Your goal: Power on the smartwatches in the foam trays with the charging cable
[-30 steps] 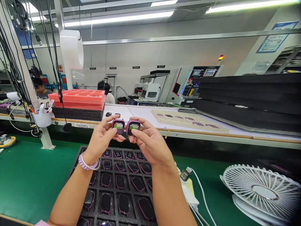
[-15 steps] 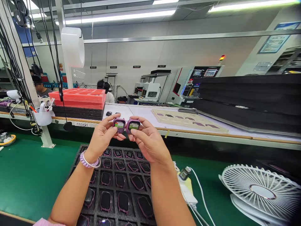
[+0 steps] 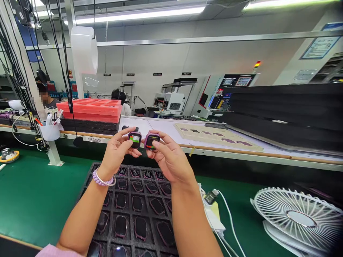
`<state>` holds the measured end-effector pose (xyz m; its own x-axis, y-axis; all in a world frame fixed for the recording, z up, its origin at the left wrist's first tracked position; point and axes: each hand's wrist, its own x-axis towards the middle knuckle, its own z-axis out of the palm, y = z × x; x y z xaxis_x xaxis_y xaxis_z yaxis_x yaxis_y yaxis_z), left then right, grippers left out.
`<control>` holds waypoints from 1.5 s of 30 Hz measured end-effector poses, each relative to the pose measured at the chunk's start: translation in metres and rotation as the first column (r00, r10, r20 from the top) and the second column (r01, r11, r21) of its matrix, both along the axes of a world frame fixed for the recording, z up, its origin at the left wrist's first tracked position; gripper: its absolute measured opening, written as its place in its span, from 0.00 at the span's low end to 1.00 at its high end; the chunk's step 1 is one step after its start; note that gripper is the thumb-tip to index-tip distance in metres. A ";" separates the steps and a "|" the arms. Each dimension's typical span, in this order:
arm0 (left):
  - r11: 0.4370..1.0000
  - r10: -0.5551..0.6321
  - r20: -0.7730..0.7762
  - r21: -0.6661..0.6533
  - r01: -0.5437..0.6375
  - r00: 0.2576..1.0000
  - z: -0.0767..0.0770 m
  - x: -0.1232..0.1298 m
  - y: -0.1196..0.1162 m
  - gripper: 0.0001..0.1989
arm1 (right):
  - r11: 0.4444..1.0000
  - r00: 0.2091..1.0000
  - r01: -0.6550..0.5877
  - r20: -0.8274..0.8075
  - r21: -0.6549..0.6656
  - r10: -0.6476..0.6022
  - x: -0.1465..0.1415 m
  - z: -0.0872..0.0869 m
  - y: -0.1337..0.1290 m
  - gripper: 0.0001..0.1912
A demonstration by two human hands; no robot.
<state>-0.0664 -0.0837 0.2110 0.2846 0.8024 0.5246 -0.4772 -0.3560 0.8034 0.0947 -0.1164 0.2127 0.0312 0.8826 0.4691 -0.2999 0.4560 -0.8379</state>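
Observation:
My left hand (image 3: 116, 153) grips a purple-cased smartwatch without a strap, the left watch (image 3: 134, 139), its lit screen showing green and white bands. My right hand (image 3: 170, 155) is closed on a second purple watch, the right watch (image 3: 152, 141), with its thumb over the lower part of the screen, where a bit of red shows. Both watches are held up side by side, a small gap between them, above a black foam tray (image 3: 128, 207). In the tray's compartments lie several similar purple watches (image 3: 140, 228), most with dark screens; those in the far row show white text.
A white fan (image 3: 297, 217) and a power strip with cables (image 3: 214, 217) are on the green bench (image 3: 48, 203) at right. Behind, a shelf holds red trays (image 3: 91, 110), a beige tray (image 3: 217, 137) and a pen cup (image 3: 50, 131). Black cables hang at left; two people sit beyond.
The screens have changed: the left watch shows brighter green bands, and the right one has gone from green to mostly dark with red. Both hands keep nearly the same place.

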 end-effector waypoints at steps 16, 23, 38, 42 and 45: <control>0.985 0.143 0.014 0.092 -0.143 0.990 -0.004 -0.010 0.018 0.28 | 0.989 0.994 0.111 -0.014 0.096 -0.110 0.022 -0.006 0.014 0.18; 0.965 0.212 -0.006 0.155 -0.209 0.977 -0.006 -0.014 0.025 0.30 | 0.988 0.992 0.122 -0.037 0.091 -0.119 0.028 -0.009 0.019 0.17; 0.955 0.228 -0.002 0.196 -0.223 0.974 -0.004 -0.014 0.025 0.27 | 0.991 0.994 0.106 -0.025 0.084 -0.104 0.029 -0.010 0.022 0.16; 0.953 0.228 -0.009 0.205 -0.221 0.974 -0.004 -0.014 0.024 0.27 | 0.993 0.995 0.094 -0.039 0.075 -0.091 0.028 -0.008 0.021 0.17; 0.954 0.233 -0.017 0.200 -0.225 0.972 -0.004 -0.015 0.023 0.28 | 0.993 0.995 0.095 0.004 0.073 -0.096 0.028 -0.008 0.019 0.19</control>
<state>-0.0809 -0.0606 0.2068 0.1292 0.7314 0.6696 -0.3334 -0.6039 0.7240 0.1223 -0.0974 0.2049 0.1098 0.8393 0.5325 -0.2460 0.5420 -0.8036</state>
